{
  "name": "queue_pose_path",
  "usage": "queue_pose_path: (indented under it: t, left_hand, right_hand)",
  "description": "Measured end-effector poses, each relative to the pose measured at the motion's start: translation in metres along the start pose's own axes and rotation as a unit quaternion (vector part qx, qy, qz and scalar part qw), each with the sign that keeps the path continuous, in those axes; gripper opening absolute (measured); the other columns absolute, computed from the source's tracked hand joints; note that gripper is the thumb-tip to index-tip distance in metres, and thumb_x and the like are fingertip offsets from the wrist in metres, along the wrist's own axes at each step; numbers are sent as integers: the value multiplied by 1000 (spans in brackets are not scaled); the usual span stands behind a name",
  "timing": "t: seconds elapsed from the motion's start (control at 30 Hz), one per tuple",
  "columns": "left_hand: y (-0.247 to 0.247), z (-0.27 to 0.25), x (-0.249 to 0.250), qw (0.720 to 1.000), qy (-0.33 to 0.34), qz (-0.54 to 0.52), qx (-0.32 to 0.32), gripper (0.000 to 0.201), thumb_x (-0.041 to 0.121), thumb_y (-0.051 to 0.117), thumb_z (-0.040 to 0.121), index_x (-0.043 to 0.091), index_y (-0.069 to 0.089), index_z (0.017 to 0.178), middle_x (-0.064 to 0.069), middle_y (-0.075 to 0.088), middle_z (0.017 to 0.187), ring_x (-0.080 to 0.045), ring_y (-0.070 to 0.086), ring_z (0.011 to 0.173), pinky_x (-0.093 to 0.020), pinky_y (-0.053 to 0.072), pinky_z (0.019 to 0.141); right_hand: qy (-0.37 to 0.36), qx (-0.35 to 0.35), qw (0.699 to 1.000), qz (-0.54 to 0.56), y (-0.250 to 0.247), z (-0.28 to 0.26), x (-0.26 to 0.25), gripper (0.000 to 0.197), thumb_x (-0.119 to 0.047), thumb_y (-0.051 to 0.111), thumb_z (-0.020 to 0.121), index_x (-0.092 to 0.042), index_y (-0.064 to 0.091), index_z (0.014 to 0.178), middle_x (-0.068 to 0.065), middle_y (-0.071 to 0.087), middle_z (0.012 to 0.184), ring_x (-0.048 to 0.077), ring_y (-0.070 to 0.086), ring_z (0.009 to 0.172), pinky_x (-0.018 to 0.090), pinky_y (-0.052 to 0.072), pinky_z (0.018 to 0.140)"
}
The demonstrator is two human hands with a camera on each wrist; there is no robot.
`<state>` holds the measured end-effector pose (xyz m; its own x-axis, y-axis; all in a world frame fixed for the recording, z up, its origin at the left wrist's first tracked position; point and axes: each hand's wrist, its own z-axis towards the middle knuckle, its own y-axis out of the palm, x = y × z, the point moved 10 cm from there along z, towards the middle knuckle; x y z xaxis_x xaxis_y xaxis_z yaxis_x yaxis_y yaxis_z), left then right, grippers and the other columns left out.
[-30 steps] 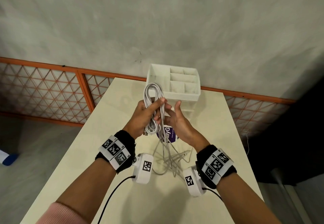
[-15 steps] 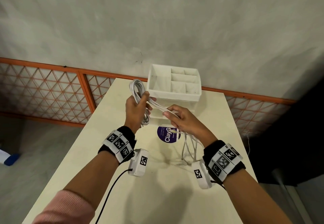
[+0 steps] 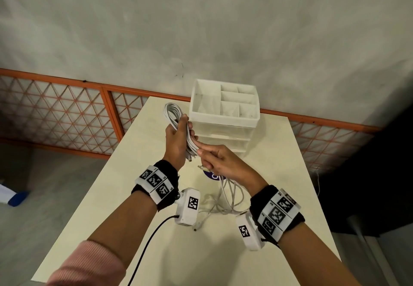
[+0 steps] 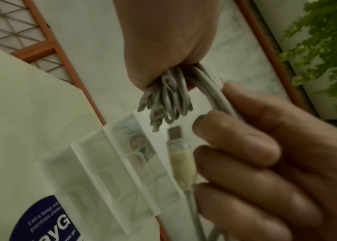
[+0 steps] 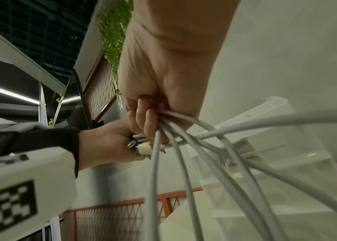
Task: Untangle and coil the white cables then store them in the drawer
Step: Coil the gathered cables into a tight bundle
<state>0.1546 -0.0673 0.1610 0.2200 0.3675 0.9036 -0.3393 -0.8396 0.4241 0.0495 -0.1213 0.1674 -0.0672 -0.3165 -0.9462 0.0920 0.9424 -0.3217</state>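
Both hands raised over counter (image 3: 156, 252), in front of drawer unit (image 3: 223, 115). Left hand (image 3: 176, 140) grip clamped on coiled white cables (image 3: 173, 115); right hand (image 3: 223, 162) grip pinches loose strands. Versus 0.5 s ago: hands closer together, touching.

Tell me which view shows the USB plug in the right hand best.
The left wrist view: the USB plug fills the middle, metal tip and translucent housing clear, sticking out past the right hand. The head view shows it only as a tiny tip. In the right wrist view the hand mostly hides it.
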Motion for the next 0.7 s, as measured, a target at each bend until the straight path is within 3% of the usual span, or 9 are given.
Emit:
queue_pose_path:
  t: [0.07,0.2,0.27,0.43,0.5,0.6,0.7]
  left_hand:
    - [2,-1,-2,999,-16,-34,2,30,22,48,96,16,51,67,10,47,46,-5,43,39,-18,38,42]
    - [5,0,-6,997,-44,-59,-8,23,25,50,95,17,55,74,9,47,51,-5,42,43,-21,39,46]
    - [5,1,-6,998,-42,-53,-7,24,26,51,95,17,54,73,10,46,48,-5,41,41,-22,40,48]
    - [2,5,15,999,34,-5,16,38,29,49,97,16,46,61,8,42,43,-9,40,37,-22,40,44]
    - [-4,8,22,998,45,-11,38,38,30,50,97,16,46,62,7,43,44,-9,41,37,-22,39,43]
    - [-11,11,29,996,49,-42,62,35,31,51,97,16,45,66,7,43,47,-8,41,37,-19,39,40]
    - [-13,14,40,995,66,-51,61,31,30,51,97,17,44,69,5,42,52,-9,40,40,-21,38,43]
  right_hand:
    - [5,-20,999,-28,3,0,-1,41,-25,41,100,-44,37,136,-3,32,62,6,29,54,17,27,49]
    - [18,-54,997,-43,11,-1,3,44,-23,37,102,-37,32,143,0,32,66,-1,36,47,10,31,50]
    - [26,-79,996,-40,13,-2,8,46,-25,36,102,-40,28,144,1,37,68,-1,38,47,12,35,54]
    - [34,-102,993,41,10,-9,16,53,-27,45,99,-49,24,143,9,55,70,13,53,55,23,46,61]
    - [37,-88,993,64,4,-10,21,52,-21,51,97,-40,32,141,9,58,69,19,59,61,27,48,64]
    - [77,-84,994,6,-5,-10,46,27,-15,59,92,-18,48,116,8,64,74,26,60,70,28,45,66]
    - [127,-125,981,-82,-5,-20,75,6,-26,59,92,-21,57,91,1,64,81,8,62,74,16,43,69]
